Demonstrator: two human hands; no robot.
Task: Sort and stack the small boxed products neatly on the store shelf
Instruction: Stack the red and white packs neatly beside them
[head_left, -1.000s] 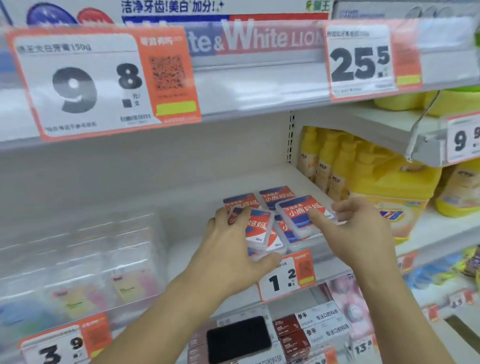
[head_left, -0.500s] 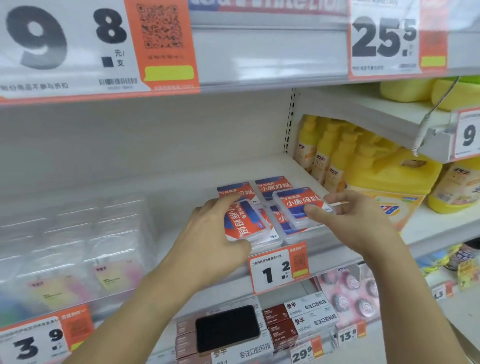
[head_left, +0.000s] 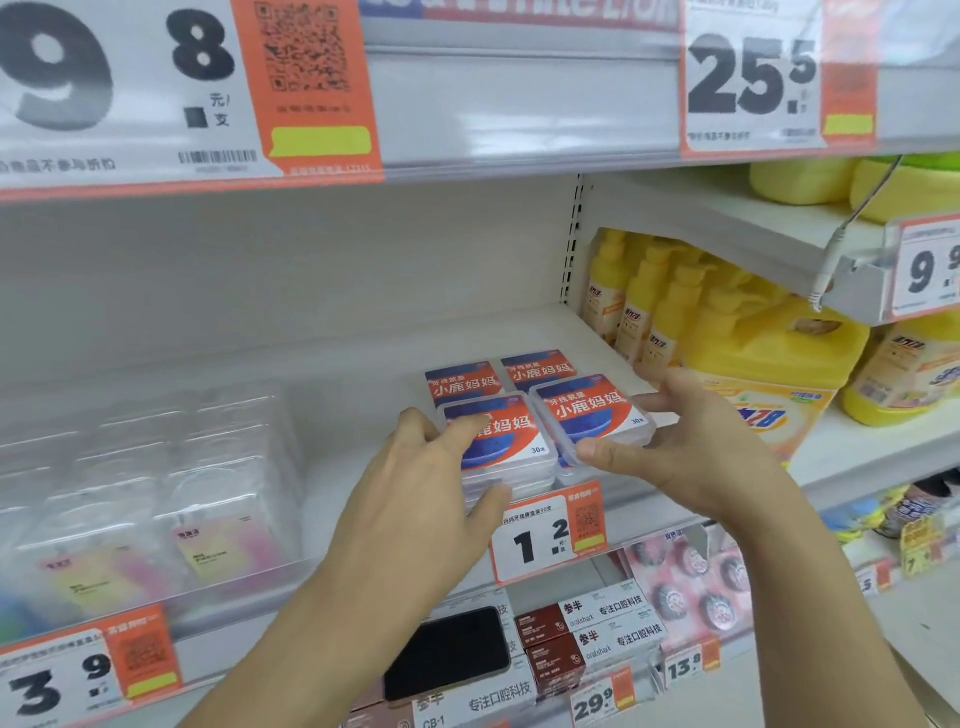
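While left hand (head_left: 415, 483) grips left box stack (head_left: 501, 447) | right hand (head_left: 691, 452) seemingly pinches right box (head_left: 592, 415)

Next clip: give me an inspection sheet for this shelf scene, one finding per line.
Surface: white shelf, bare at the back.
Job's things: four stacks of red-and-blue floss boxes, two front, two behind, above the 1.2 price tag.
Clutter: clear plastic packs at left.
Hands: left hand grips the front-left stack; right hand pinches the front-right top box.
Cables: white cable by the upper-right tag holder.
Surroundings: yellow detergent bottles; boxed goods below.
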